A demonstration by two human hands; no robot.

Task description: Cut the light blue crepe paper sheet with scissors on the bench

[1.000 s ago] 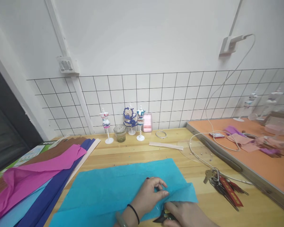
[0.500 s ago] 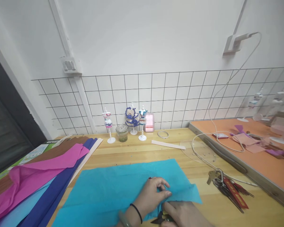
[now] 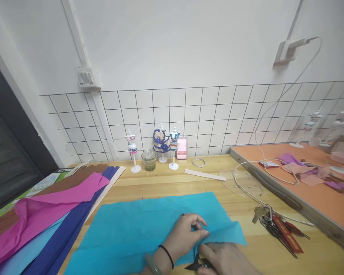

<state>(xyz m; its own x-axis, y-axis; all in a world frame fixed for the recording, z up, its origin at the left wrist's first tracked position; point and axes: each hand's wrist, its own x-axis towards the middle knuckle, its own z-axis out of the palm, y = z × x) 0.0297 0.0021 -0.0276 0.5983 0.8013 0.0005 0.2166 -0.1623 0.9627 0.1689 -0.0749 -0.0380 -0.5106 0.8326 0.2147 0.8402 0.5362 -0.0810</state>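
Observation:
A wide sheet of turquoise crepe paper [image 3: 140,221] lies across the wooden table, its right part folded and lifted in creases. My left hand [image 3: 186,233], with a black band and a bangle at the wrist, rests on the sheet near its front right part; thumb and fingers are closed on a bit of the paper. Just below it, my right hand [image 3: 222,259] grips small dark scissors [image 3: 194,265] with some yellow on the handle. One blade tip points left at the paper's front edge; the rest of the scissors is mostly covered by my fingers.
Brown, pink and blue sheets [image 3: 60,194] are stacked at left. Small mannequin stands [image 3: 135,168] and a glass jar [image 3: 149,162] stand at the back. A pale strip [image 3: 205,175], a white cable [image 3: 246,194] and keys with red tags [image 3: 286,231] lie at right, beside an orange board [image 3: 326,198].
The whole view has shifted slightly. My hands stay nearly where they were on the turquoise paper, and the scissors have turned a little, more of the blade area showing.

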